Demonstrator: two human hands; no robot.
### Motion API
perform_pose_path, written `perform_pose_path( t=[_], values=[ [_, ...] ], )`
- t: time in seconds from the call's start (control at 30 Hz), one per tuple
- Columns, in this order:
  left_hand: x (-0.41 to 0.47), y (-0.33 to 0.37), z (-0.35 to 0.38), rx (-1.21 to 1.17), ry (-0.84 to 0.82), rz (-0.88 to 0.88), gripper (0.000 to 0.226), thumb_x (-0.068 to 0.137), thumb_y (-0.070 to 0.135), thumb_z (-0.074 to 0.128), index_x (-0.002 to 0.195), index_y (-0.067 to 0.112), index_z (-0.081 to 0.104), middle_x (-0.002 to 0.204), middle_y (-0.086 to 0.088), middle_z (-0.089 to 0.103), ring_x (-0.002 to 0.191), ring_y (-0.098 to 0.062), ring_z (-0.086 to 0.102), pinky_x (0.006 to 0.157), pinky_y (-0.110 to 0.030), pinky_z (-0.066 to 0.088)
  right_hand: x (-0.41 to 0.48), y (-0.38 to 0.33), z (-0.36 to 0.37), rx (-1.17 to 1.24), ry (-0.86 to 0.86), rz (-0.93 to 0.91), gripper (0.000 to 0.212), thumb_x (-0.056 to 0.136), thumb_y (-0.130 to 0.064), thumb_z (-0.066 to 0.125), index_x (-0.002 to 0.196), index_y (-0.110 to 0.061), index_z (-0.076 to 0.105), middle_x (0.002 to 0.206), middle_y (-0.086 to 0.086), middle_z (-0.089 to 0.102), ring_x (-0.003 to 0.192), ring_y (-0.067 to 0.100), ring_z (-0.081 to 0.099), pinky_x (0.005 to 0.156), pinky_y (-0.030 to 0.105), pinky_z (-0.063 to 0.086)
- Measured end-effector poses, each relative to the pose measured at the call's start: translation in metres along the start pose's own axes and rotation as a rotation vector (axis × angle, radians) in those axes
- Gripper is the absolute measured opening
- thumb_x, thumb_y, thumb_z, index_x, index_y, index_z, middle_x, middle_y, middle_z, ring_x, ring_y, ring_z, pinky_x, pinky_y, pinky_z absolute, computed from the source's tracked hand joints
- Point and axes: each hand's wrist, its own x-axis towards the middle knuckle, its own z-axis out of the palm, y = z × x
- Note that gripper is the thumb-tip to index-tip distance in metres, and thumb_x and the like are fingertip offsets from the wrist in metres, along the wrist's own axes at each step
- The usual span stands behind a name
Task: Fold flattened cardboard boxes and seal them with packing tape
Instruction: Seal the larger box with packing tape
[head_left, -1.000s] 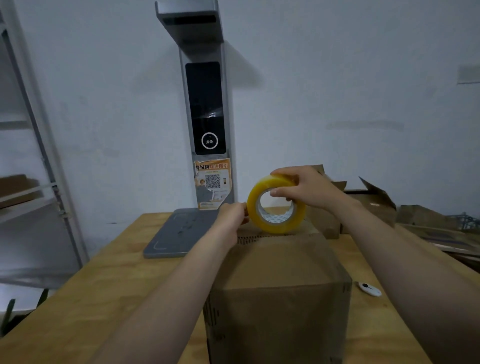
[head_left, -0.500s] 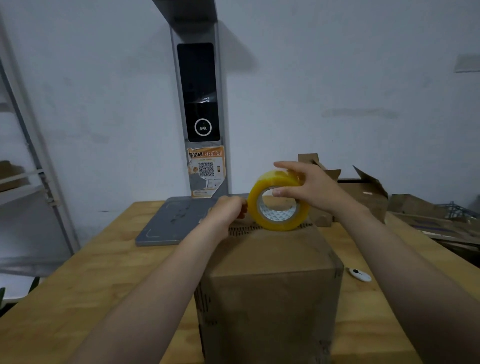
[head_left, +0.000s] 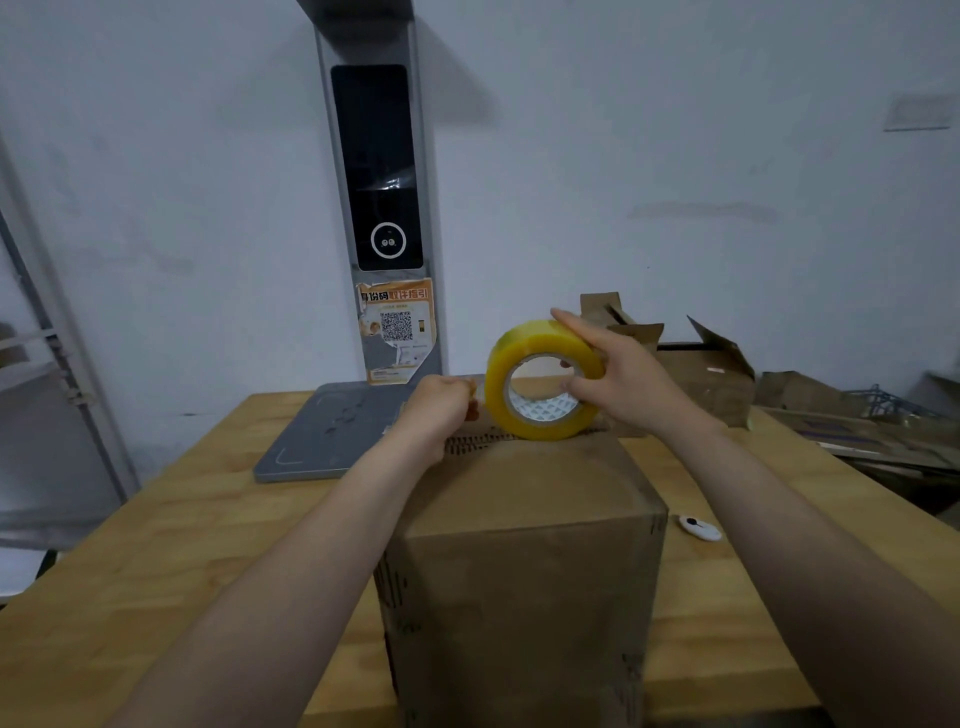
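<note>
Atop the cardboard box (head_left: 524, 519), right hand (head_left: 628, 384) fingers gripped the upright tape roll (head_left: 535, 340); left hand (head_left: 436, 410) fingers curled beside it, grasp indeterminate.

Both bare forearms reach away from the near edge and converge toward the far middle, the left forearm (head_left: 311, 545) rising from the lower left and the right forearm (head_left: 779, 519) from the lower right. The left hand (head_left: 439, 410) is curled, knuckles up, its fingertips bunched in a pinch on the loose tape end (head_left: 475, 397) at the left edge of the tape roll (head_left: 530, 340). The right hand (head_left: 623, 382) grips that roll from the right, 1 finger stretched over its top, the thumb hooked into its core and the wrist nearly straight.
</note>
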Motion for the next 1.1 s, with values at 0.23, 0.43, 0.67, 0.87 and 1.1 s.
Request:
perform_pose_path(
  t=[0.23,0.43,0.67,0.87,1.1],
  values=[
    [-0.002,0.0,-0.008,-0.093,-0.027,-0.015,0.038,0.104,0.024,0.053,0.067,0.016,0.051,0.075,-0.005,0.06,0.073,-0.02,0.055,0.079,-0.035,0.038,0.002,0.0,-0.025,-0.103,-0.064,0.013,0.075,0.092,-0.002,0.066,0.152,-0.039,0.042,0.108,-0.031,0.048,0.087,-0.025,0.049,0.072,0.0,0.04],
    [-0.006,0.004,-0.017,-0.163,0.017,-0.011,0.035,0.103,0.022,0.054,0.069,0.015,0.056,0.069,-0.002,0.062,0.074,-0.019,0.063,0.084,-0.038,0.048,-0.004,0.002,-0.008,-0.029,-0.037,0.002,0.078,0.091,-0.003,0.066,0.152,-0.042,0.038,0.131,-0.013,0.055,0.113,0.006,0.058,0.08,0.022,0.055],
    [-0.011,0.01,-0.042,-0.216,0.101,0.028,0.037,0.104,0.016,0.052,0.068,0.01,0.055,0.067,-0.005,0.056,0.067,-0.021,0.055,0.076,-0.037,0.052,0.004,-0.008,-0.01,-0.107,-0.046,-0.032,0.079,0.089,0.005,0.062,0.149,-0.042,0.041,0.133,-0.01,0.048,0.116,0.012,0.049,0.081,0.017,0.042],
    [-0.01,-0.007,-0.057,-0.236,0.116,0.0,0.033,0.105,0.02,0.053,0.072,0.015,0.054,0.069,-0.003,0.051,0.065,-0.017,0.051,0.069,-0.035,0.048,-0.006,-0.011,0.011,0.053,-0.011,-0.083,0.076,0.092,0.003,0.061,0.145,-0.05,0.044,0.134,0.0,0.052,0.115,0.02,0.06,0.088,0.03,0.051],
    [-0.012,-0.028,-0.075,-0.135,0.212,0.017,0.031,0.106,0.024,0.05,0.079,0.012,0.056,0.08,-0.006,0.054,0.075,-0.021,0.049,0.068,-0.034,0.045,0.003,-0.018,0.007,-0.023,-0.073,-0.137,0.071,0.091,0.003,0.061,0.14,-0.047,0.051,0.127,0.002,0.055,0.114,0.019,0.055,0.097,0.042,0.049]
  ],
)
